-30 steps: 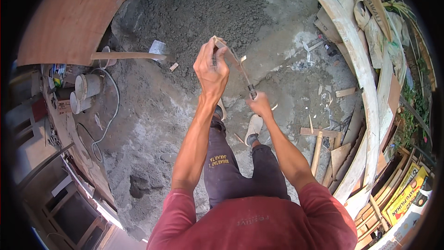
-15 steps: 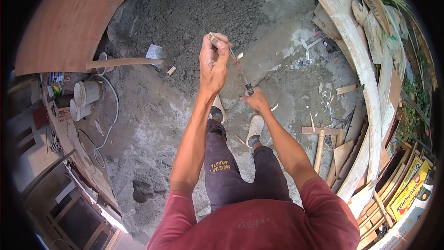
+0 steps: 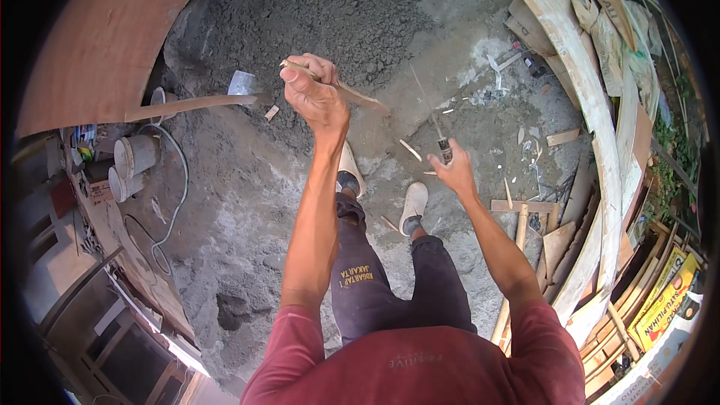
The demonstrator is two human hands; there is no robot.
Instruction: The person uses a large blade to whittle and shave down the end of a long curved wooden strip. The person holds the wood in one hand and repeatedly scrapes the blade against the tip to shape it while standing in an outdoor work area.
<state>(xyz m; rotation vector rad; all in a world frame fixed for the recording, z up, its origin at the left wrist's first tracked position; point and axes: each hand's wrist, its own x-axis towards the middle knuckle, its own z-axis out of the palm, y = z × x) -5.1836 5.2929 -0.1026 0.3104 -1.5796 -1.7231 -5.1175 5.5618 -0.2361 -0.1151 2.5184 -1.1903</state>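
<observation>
Closed around a thin strip of wood [image 3: 360, 96], my left hand [image 3: 315, 97] is raised in front of me. The strip's pale cut end sticks out by the thumb, and its other end points away to the right. My right hand [image 3: 456, 172] grips the dark handle of a long-bladed knife [image 3: 445, 150], lower and to the right. Its narrow blade points forward and left, apart from the wood; motion blurs part of it. A pale wood sliver [image 3: 410, 150] shows just left of the knife handle; whether it is airborne or on the ground I cannot tell.
Rough grey ground holds a heap of dark sand [image 3: 300, 7] ahead. Leftward are a plywood sheet [image 3: 105, 37], a narrow board [image 3: 191, 107], dirty buckets [image 3: 136, 154] and a hose [image 3: 182, 180]. Long weathered planks [image 3: 600, 135] and sacks [image 3: 600, 37] line the right side.
My hands have moved apart: the left with the wood strip to the left, the right with the knife to the right. The blade has come away from the strip, and a pale sliver now shows between.
</observation>
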